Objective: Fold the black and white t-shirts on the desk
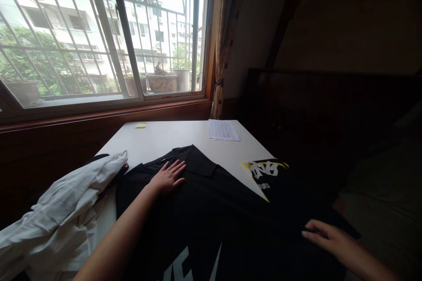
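Left hand (169,177) flat, fingers slightly apart, on a black shirt (204,210); right hand (321,233) curled over dark cloth.
The white tabletop (171,135) carries the shirt, spread across its near part; white clothes (72,202) heap left of it, papers (224,130) lie beyond, and a yellow note (141,125) sits near the far left corner; whether the right hand grips, I cannot tell.

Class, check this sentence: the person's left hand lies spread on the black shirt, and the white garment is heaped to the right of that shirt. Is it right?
Not quite: the head view shows the white garment heaped to the left of the black shirt. The left hand does lie spread on that shirt.
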A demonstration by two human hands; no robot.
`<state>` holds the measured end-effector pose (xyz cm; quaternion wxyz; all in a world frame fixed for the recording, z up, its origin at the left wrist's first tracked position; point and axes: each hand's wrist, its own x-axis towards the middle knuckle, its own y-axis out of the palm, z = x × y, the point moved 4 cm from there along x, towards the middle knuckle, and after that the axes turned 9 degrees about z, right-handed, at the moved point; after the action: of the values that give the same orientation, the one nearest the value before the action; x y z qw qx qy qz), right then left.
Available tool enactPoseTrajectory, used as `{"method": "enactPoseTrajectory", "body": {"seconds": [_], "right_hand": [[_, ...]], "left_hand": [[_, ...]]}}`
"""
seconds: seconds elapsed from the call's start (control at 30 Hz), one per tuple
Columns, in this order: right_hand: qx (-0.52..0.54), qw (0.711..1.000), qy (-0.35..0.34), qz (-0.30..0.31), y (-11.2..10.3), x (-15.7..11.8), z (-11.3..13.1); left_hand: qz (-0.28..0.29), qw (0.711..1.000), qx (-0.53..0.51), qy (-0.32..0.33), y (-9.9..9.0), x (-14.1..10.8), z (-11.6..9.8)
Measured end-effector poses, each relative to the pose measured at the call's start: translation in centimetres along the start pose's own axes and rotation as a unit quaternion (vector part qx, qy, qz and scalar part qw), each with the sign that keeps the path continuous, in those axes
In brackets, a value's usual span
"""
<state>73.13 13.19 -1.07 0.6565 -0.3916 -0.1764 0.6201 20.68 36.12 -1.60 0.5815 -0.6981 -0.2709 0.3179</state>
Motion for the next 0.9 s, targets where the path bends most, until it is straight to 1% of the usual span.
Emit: {"method": "enactPoseTrajectory", "body": {"seconds": [0.1,0.23,0.43,0.53,0.6,0.7,0.8,0.83,0.9], "right_hand": [[0.026,0.998,-0.011,0.05,-0.4,2.4,0.1],[0.054,0.995,-0.001,0.086,-1.2,5.0,1.0],[0.043,0.996,0.006,0.074,-3.1,8.0,3.3],[0.039,0.998,0.01,0.058,-4.1,9.6,4.8],[0.044,0.998,0.018,0.05,-4.4,10.5,5.7],[0.081,0.996,0.015,0.034,-4.2,11.8,6.7],[0.136,0.99,0.019,-0.004,-3.7,12.3,6.4],[0.154,0.988,0.029,-0.007,-3.5,12.4,6.0],[0.183,0.981,0.065,0.01,-3.0,12.2,4.9]], "left_hand": [[-0.001,1.0,-0.004,-0.025,0.0,-0.4,-0.3],[0.0,0.998,-0.008,-0.065,0.1,-1.1,-0.7],[-0.008,0.992,-0.011,-0.125,0.6,-1.9,-1.2],[-0.009,0.989,-0.016,-0.147,0.8,-2.2,-1.4],[-0.011,0.987,-0.021,-0.161,0.8,-2.4,-1.7],[-0.019,0.982,-0.026,-0.185,0.8,-2.7,-1.9],[-0.021,0.978,-0.033,-0.203,0.8,-3.0,-2.0],[-0.022,0.978,-0.036,-0.206,0.8,-3.1,-2.0],[-0.025,0.976,-0.04,-0.21,0.8,-3.3,-2.0]]}}
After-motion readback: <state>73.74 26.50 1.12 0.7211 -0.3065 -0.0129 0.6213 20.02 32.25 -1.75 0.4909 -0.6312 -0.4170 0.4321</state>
